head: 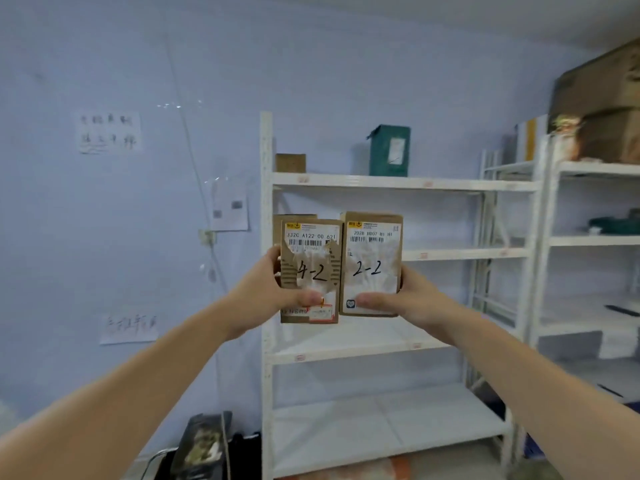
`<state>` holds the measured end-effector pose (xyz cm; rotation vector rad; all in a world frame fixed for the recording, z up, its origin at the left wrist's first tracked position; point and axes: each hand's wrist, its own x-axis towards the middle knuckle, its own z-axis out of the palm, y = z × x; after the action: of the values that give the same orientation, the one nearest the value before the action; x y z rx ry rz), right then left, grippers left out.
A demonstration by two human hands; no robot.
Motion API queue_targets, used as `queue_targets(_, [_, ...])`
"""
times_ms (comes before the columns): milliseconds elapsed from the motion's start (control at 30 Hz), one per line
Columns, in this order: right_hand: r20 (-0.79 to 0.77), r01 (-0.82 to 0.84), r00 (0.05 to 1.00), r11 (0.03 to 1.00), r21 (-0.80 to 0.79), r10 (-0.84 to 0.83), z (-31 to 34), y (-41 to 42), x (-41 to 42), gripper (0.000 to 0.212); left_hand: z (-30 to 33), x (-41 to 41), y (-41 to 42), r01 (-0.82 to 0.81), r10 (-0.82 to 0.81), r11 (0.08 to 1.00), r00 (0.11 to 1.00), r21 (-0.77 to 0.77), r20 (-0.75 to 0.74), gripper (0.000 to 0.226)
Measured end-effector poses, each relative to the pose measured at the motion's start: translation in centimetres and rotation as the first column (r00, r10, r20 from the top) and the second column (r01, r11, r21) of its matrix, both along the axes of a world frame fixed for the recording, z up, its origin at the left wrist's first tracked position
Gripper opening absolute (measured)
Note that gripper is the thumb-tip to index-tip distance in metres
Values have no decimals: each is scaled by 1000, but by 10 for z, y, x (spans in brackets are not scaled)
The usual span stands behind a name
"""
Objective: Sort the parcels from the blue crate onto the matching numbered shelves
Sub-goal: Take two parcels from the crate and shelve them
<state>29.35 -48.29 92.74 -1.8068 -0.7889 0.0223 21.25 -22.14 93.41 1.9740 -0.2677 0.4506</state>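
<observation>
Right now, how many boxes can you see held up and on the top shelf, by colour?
Brown boxes held up: 2, the 4-2 box and the 2-2 box
Brown boxes on the top shelf: 1, the small brown box
Green boxes on the top shelf: 1, the green box
Total: 4

Both bare arms reach forward and up, nearly straight, converging toward the middle. The left hand grips a box from its left side, thumb laid across the front. The right hand grips a second box from the right, thumb likewise across its front
</observation>
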Motion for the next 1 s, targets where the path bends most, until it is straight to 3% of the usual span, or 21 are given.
queue_targets(100, [30, 64, 998, 998, 0, -64, 17, -54, 12, 87, 15, 22, -48, 19, -20, 1000, 999, 15, 35, 97])
queue_targets(200, [43, 120, 992, 992, -26, -119, 24, -101, 24, 91, 18, 49, -91, 50, -51, 999, 998, 18, 49, 92])
queue_targets(500, [41, 281, 960, 952, -125, -278, 2, -176, 96, 56, -7, 159, -162, 193, -191, 981, 980, 28, -55, 88])
queue_targets(800, [120, 381, 923, 907, -179, -364, -10, -192, 227, 102, -20, 306, -178, 275, -274, 961, 959, 9, -80, 85])
queue_targets(1000, [90, 320, 947, 931, -175, -309, 3, -174, 309, 76, -10, 396, -165, 246, -245, 969, 967, -3, -75, 81])
